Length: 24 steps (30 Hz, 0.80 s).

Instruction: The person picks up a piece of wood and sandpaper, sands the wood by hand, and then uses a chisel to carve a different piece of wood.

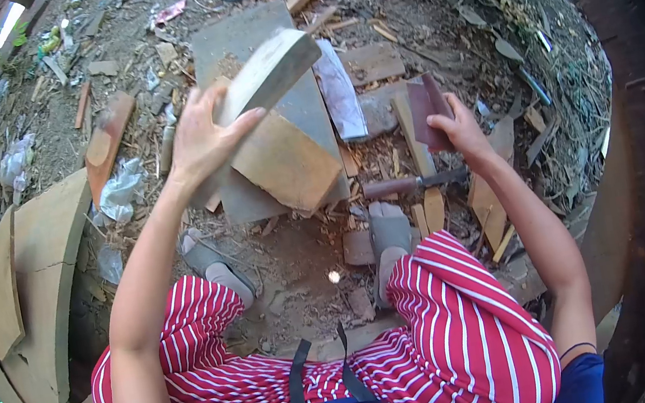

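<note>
My left hand (200, 136) grips a thick, pale, slightly curved wooden block (270, 72), raised at a tilt and smeared a little by motion. Under it a tan wooden piece (288, 165) lies on a flat grey slab (243, 34) on the ground. Between the thumb and fingers of my right hand (458, 129) is a stiff reddish-brown sheet (427, 107), which looks like sandpaper. Just below that hand a tool with a brown wooden handle (391, 188) and a dark blade rests across wood strips. A whitish sheet of paper (339, 90) lies beside the slab.
Large curved boards (50, 275) lean at the left. A brown wooden piece (111, 141) and a clear plastic bag (121, 190) lie on the dirt. Wood offcuts (494, 176) are scattered at the right, near a dark upright beam (632, 155). My feet flank the bare soil.
</note>
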Motion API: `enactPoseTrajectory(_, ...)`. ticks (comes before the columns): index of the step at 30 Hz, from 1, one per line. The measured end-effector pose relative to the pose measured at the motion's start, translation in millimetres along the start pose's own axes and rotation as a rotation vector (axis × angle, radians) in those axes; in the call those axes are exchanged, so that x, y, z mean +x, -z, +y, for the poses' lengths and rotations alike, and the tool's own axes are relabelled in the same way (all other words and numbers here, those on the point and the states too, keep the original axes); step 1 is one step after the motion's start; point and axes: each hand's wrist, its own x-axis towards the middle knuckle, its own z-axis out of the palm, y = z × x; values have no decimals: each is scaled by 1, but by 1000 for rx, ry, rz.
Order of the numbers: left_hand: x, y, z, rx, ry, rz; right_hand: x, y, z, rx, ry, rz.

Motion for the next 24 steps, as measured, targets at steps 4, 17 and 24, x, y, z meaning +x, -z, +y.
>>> enactPoseTrajectory(4, 2, -16, -1, 166, -243, 26, 4, 23, 22, -115, 18, 100)
enactPoseTrajectory(17, -25, -29, -15, 169, -422, -126, -12, 90, 75, -93, -118, 237)
enactPoseTrajectory(24, -33, -46, -34, 245, -427, -73, 14, 76, 107, 8, -132, -22)
